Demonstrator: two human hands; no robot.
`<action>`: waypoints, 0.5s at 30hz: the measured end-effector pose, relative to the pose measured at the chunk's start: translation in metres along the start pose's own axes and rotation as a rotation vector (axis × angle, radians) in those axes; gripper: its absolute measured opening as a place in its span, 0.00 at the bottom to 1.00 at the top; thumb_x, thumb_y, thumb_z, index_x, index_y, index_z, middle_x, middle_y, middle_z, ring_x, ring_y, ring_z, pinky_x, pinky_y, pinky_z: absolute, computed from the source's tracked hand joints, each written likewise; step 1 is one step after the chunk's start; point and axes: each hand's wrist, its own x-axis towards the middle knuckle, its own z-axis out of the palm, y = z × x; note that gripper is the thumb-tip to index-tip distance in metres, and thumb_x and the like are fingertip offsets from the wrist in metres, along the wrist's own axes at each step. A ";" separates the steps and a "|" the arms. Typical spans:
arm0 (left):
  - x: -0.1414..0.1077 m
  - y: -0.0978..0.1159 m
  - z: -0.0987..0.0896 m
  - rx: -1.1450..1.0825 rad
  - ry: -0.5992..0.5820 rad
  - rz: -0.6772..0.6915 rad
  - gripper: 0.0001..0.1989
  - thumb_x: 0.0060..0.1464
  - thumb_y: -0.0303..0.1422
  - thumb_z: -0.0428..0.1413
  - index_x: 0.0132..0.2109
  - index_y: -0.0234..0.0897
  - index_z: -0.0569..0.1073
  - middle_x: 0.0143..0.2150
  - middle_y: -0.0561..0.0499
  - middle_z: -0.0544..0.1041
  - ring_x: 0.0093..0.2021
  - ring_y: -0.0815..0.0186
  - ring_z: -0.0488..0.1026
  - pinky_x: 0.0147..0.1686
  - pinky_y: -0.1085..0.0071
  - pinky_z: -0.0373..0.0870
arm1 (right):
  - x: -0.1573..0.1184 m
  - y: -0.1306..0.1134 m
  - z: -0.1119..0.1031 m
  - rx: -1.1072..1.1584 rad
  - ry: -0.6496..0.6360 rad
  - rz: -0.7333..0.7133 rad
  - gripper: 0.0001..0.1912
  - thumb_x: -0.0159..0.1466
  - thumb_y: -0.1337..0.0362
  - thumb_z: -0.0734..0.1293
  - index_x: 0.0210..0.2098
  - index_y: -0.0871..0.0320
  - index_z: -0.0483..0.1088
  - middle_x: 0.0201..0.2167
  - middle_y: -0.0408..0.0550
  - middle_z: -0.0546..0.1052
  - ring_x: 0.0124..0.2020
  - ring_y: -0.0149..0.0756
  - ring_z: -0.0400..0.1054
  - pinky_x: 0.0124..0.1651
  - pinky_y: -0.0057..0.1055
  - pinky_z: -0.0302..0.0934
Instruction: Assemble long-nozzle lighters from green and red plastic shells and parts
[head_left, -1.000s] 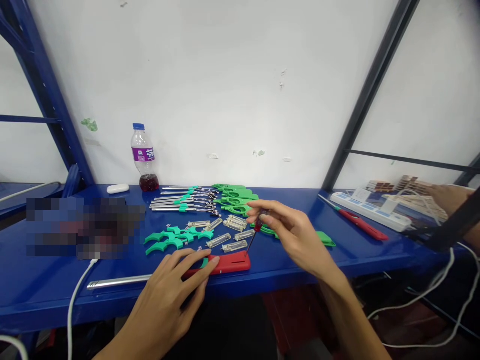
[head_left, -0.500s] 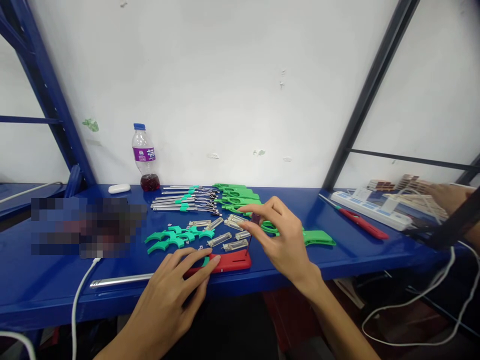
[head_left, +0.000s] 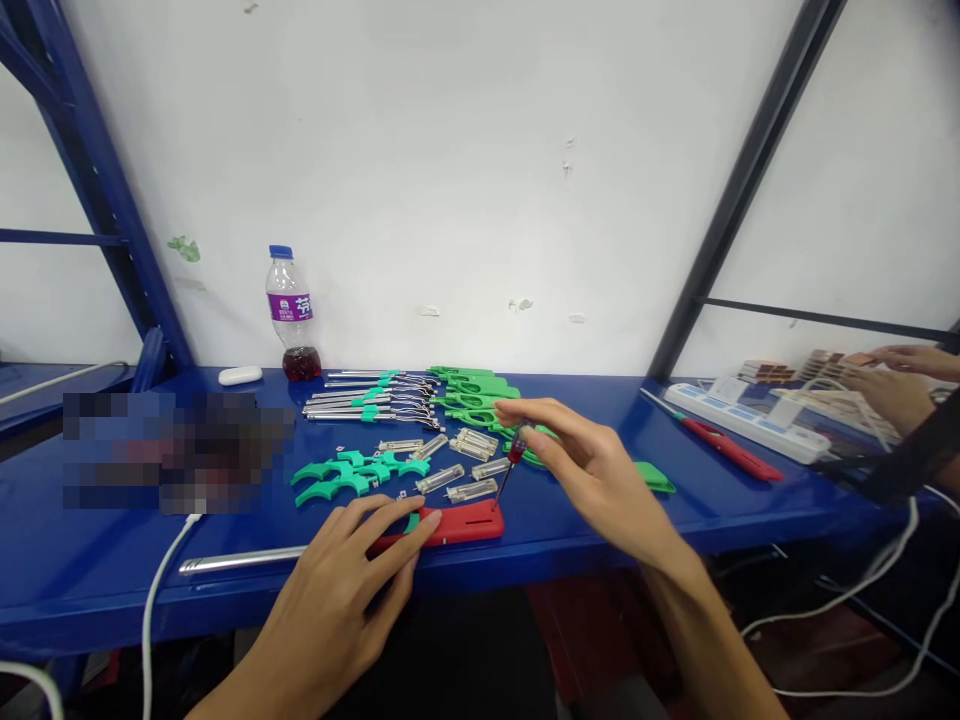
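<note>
Along the front edge of the blue table lies a long-nosed lighter with a red handle (head_left: 469, 523) and a silver tube (head_left: 240, 560). My left hand (head_left: 360, 570) is closed over the handle's left part, pressing it to the table. My right hand (head_left: 581, 460) pinches a small screwdriver (head_left: 516, 445) between thumb and fingers. The screwdriver leans to the right, and its tip meets the handle near its right end. Just behind are several clear lighter tanks (head_left: 471, 491) and teal plastic pieces (head_left: 349, 475). Part of the lighter is hidden under my left hand.
Metal tubes with wires (head_left: 367, 405) and green handle shells (head_left: 469, 390) lie at the back. A bottle (head_left: 292, 320) and a white case (head_left: 240, 376) stand left. At right are a finished-looking red lighter (head_left: 727, 450), a power strip (head_left: 746, 423) and another person's hands (head_left: 892, 385).
My right hand has shifted right and loosened its fingers around the screwdriver, which now tilts more. My left hand and the red handle stay put. Another person's hands show more at right.
</note>
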 end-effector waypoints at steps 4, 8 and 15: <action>0.001 0.000 0.000 0.003 0.008 0.002 0.26 0.68 0.23 0.50 0.69 0.46 0.67 0.61 0.47 0.77 0.57 0.54 0.70 0.52 0.54 0.71 | -0.002 0.001 0.003 0.036 0.032 -0.019 0.12 0.73 0.64 0.66 0.53 0.47 0.79 0.44 0.47 0.78 0.43 0.38 0.74 0.46 0.38 0.73; 0.002 0.000 0.001 0.006 0.007 -0.002 0.25 0.69 0.23 0.50 0.68 0.45 0.68 0.61 0.47 0.76 0.57 0.54 0.70 0.52 0.54 0.71 | -0.001 0.004 0.007 -0.196 0.177 -0.051 0.12 0.72 0.62 0.69 0.54 0.48 0.78 0.43 0.48 0.75 0.40 0.38 0.72 0.46 0.39 0.71; 0.001 0.000 0.000 0.005 0.015 0.000 0.24 0.69 0.23 0.49 0.67 0.46 0.69 0.61 0.47 0.77 0.57 0.54 0.69 0.52 0.55 0.71 | -0.004 0.005 0.005 -0.024 0.039 -0.129 0.14 0.75 0.67 0.63 0.54 0.47 0.76 0.44 0.46 0.79 0.43 0.37 0.74 0.45 0.37 0.72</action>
